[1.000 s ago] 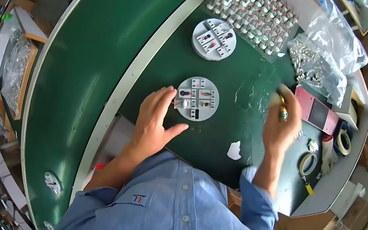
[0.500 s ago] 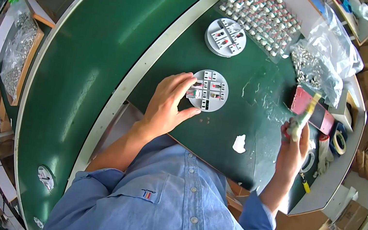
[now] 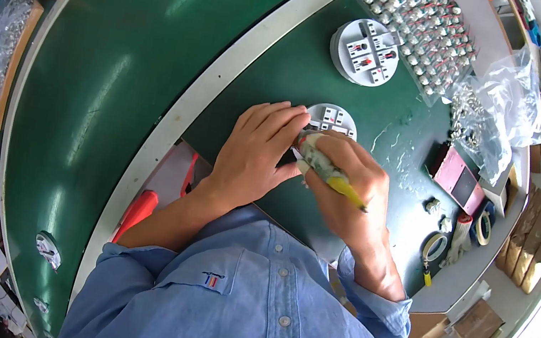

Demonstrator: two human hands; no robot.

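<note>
Swung back inward, right hand grips a screwdriver over the round disc; left hand steadies it.

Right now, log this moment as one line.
left hand: steadies round white disc | right hand: holds yellow-handled tool at the disc | second disc: apart, further up the green mat

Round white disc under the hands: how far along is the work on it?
In hand: the left hand steadies the near disc while the right hand holds a yellow-handled tool against it. A second disc lies beyond, apart from the hands; whether either is finished cannot be told. A tray of small parts remains full.
</note>
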